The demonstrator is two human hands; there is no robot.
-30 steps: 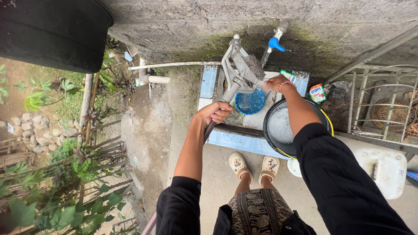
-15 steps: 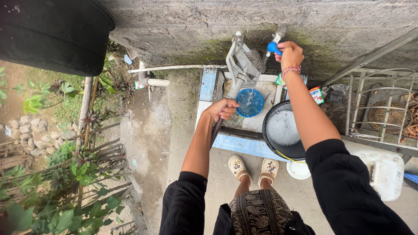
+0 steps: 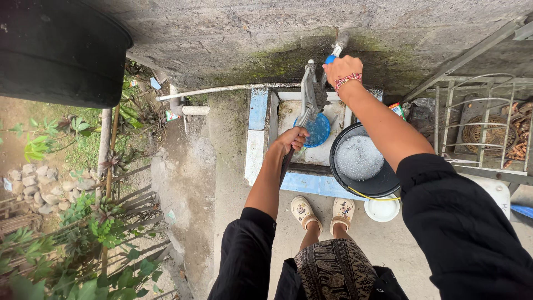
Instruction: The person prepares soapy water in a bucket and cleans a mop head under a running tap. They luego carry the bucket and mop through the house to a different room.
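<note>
Here, left hand (image 3: 291, 139) clamped round rigid pump handle (image 3: 304, 118); right hand (image 3: 341, 69) closed on blue tap (image 3: 331, 58) above; bucket (image 3: 363, 191) likely heavy.

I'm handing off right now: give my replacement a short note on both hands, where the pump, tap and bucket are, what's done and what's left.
Left hand: gripping the pump handle of the grey hand pump at the basin.
Right hand: raised to the blue tap on the wall pipe, fingers on it.
Black bucket: on the basin's right edge, holding foamy water. Blue bowl sits in the basin under the pump; white lid lies on the ground by the feet.
Done: the bucket already has water in it.
Left: whether the tap is open cannot be seen; no stream visible.
</note>
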